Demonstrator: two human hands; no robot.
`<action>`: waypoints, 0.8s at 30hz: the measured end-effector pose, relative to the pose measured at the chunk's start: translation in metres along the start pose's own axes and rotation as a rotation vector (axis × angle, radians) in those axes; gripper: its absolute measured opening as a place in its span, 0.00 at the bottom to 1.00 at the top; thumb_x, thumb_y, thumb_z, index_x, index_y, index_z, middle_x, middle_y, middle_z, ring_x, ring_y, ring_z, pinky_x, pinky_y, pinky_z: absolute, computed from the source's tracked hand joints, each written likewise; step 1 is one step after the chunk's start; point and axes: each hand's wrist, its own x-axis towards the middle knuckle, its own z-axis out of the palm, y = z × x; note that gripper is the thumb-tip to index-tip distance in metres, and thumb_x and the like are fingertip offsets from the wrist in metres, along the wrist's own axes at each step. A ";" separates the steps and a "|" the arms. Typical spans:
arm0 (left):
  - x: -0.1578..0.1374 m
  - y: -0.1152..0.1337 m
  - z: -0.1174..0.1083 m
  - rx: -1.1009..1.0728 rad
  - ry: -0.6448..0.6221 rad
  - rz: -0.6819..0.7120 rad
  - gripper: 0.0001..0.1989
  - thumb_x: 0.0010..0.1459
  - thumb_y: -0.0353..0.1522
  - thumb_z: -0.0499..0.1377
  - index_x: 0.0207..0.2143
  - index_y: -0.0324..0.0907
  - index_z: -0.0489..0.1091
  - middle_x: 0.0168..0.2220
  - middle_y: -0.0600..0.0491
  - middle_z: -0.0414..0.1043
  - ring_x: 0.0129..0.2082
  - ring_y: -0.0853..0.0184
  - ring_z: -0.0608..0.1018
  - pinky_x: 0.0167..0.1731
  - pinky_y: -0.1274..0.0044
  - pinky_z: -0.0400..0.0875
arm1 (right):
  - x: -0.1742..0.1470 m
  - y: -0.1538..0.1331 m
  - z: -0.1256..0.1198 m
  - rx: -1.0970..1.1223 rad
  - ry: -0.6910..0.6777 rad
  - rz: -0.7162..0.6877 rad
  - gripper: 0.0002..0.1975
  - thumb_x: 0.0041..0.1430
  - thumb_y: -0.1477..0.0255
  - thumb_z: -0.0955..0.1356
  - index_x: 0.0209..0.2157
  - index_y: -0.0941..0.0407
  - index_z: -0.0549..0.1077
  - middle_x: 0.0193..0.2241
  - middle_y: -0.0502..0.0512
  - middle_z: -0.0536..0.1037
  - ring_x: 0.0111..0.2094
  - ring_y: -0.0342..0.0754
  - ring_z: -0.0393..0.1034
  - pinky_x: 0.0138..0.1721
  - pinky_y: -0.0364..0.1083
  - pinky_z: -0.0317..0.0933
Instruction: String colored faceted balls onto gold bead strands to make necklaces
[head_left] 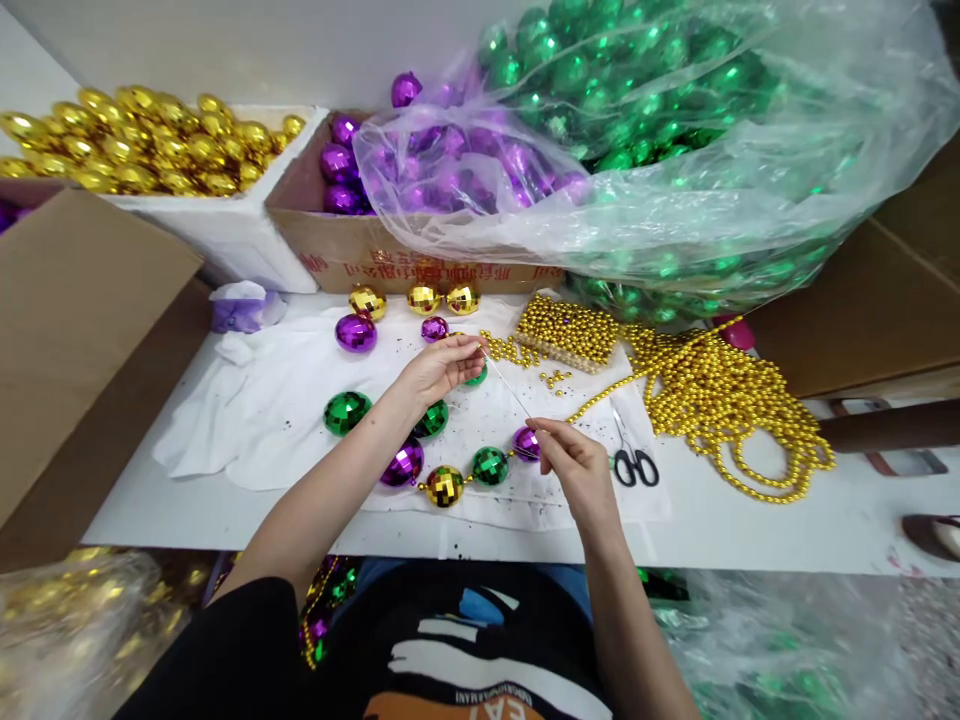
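Observation:
My left hand (442, 365) is closed in a pinch at the upper end of a thin pale string (506, 380); whether a small bead is also between the fingertips, I cannot tell. The string runs taut down to my right hand (576, 462), whose fingers pinch its lower end. Beside the right hand lies a purple faceted ball (526, 443), in a row with a green ball (490, 465), a gold ball (445, 486) and another purple ball (403, 463), with small gold beads between them. My left forearm partly covers that last ball.
Loose gold beads (510, 348) lie near a bead-filled tray (566, 330). Scissors (635, 466) and a heap of gold bead strands (720, 390) are at right. More balls rest on the white cloth (262, 400). Behind stand a cardboard box (442, 245) and a plastic bag (712, 220) of green balls.

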 end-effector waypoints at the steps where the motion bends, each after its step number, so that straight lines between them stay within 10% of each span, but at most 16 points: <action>1: -0.001 0.000 -0.001 -0.003 0.002 0.000 0.07 0.61 0.22 0.56 0.36 0.37 0.74 0.29 0.52 0.77 0.26 0.75 0.77 0.31 0.82 0.73 | -0.001 0.000 0.001 -0.002 -0.001 0.001 0.14 0.55 0.63 0.70 0.40 0.56 0.81 0.16 0.47 0.68 0.20 0.43 0.60 0.26 0.44 0.55; 14: -0.023 -0.010 0.005 0.068 -0.110 0.031 0.08 0.52 0.31 0.68 0.33 0.37 0.75 0.32 0.52 0.77 0.27 0.75 0.75 0.31 0.80 0.71 | 0.015 -0.009 0.028 -0.053 -0.096 -0.073 0.14 0.58 0.61 0.67 0.39 0.56 0.76 0.16 0.45 0.66 0.19 0.43 0.61 0.24 0.44 0.56; 21: -0.048 0.023 0.031 0.418 -0.154 0.473 0.07 0.57 0.36 0.64 0.31 0.43 0.80 0.48 0.51 0.77 0.53 0.65 0.74 0.53 0.74 0.66 | 0.038 -0.063 0.028 -0.514 0.008 -0.564 0.18 0.61 0.59 0.68 0.50 0.50 0.75 0.48 0.58 0.77 0.50 0.56 0.67 0.51 0.55 0.61; 24: -0.055 0.039 0.038 0.457 -0.196 0.569 0.08 0.60 0.35 0.62 0.31 0.45 0.80 0.49 0.52 0.77 0.55 0.65 0.73 0.56 0.71 0.64 | 0.044 -0.083 0.033 -0.470 -0.064 -0.625 0.09 0.63 0.64 0.67 0.39 0.52 0.78 0.44 0.57 0.79 0.48 0.55 0.68 0.51 0.54 0.60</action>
